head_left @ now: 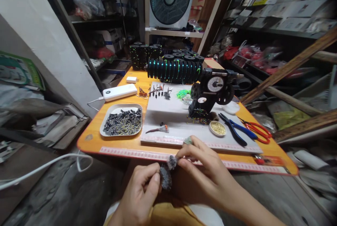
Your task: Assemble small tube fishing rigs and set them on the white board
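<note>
Just in front of the table edge, my left hand (143,191) is closed, its thumb and fingers pinching a dark grey, rough-textured bundle (165,178). Close beside it, my right hand (205,164) pinches a smaller grey tuft (172,162) between thumb and fingertips. The two grey pieces nearly touch; whether they are joined I cannot tell. A pale green wrap (187,140) covers one fingertip of my right hand. Beyond the hands, a small stick with an orange tip and pale strands (159,129) lies on the white board (173,113).
A tray of small dark parts (122,120) stands left, near a white power bank (119,92). Behind is a black machine (213,89) with a row of black spools (173,71). A dish of gold beads (217,128), blue pliers (237,129) and orange-handled scissors (256,131) lie right.
</note>
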The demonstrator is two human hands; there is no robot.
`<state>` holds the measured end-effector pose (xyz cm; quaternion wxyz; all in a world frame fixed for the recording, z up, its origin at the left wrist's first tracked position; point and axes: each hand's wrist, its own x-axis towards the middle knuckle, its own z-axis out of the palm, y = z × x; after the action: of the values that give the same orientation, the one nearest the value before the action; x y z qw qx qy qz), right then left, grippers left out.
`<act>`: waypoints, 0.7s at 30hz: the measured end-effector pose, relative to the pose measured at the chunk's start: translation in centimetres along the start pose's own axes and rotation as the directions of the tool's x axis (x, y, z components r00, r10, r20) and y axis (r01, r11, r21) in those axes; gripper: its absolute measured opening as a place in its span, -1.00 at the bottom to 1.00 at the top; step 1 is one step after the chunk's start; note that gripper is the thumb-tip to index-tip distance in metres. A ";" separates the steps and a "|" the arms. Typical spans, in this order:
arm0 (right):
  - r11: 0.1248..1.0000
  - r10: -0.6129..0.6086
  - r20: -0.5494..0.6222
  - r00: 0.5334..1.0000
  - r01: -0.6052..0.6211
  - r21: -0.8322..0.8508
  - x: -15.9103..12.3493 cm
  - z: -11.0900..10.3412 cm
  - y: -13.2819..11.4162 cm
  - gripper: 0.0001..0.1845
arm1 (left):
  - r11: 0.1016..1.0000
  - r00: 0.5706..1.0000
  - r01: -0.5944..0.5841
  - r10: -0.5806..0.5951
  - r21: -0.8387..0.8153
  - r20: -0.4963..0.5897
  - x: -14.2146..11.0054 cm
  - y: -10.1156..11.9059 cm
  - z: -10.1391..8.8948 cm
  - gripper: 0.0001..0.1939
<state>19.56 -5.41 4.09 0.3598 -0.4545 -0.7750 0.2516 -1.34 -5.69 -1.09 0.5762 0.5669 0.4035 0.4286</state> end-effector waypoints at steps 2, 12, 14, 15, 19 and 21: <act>0.996 -0.090 -0.044 0.995 0.091 0.006 -0.2 0.0 0.0 -0.87 | 0.999 1.000 0.024 -0.024 -0.030 0.007 -0.1 -0.2 0.0 -0.64; 0.881 -0.457 -0.097 0.884 0.435 -0.185 -0.2 -0.9 -0.4 -0.83 | 0.923 0.962 0.269 -0.243 -0.274 0.126 -1.2 -1.1 -0.1 -0.57; 0.829 -0.531 -0.024 0.847 0.514 -0.220 0.2 -1.2 -0.4 -0.89 | 0.891 0.942 0.324 -0.274 -0.319 0.191 -1.2 -1.1 -0.1 -0.53; 0.802 -0.564 0.000 0.826 0.548 -0.239 0.4 -1.3 -0.3 -0.90 | 0.878 0.933 0.346 -0.283 -0.330 0.224 -1.2 -1.2 -0.1 -0.53; 0.672 -0.690 0.107 0.716 0.688 -0.275 1.6 -2.4 -0.5 -0.90 | 0.860 0.897 0.395 -0.285 -0.324 0.337 -0.7 -1.3 -0.4 -0.50; 0.613 -0.707 0.213 0.675 0.734 -0.293 2.2 -3.1 -0.8 -0.86 | 0.861 0.898 0.391 -0.279 -0.324 0.341 -0.6 -1.5 -0.7 -0.50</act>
<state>20.81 -3.64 7.26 0.3124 -0.1519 -0.9368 -0.0410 -2.18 -6.04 -2.60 0.7938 0.4181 0.3184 0.3061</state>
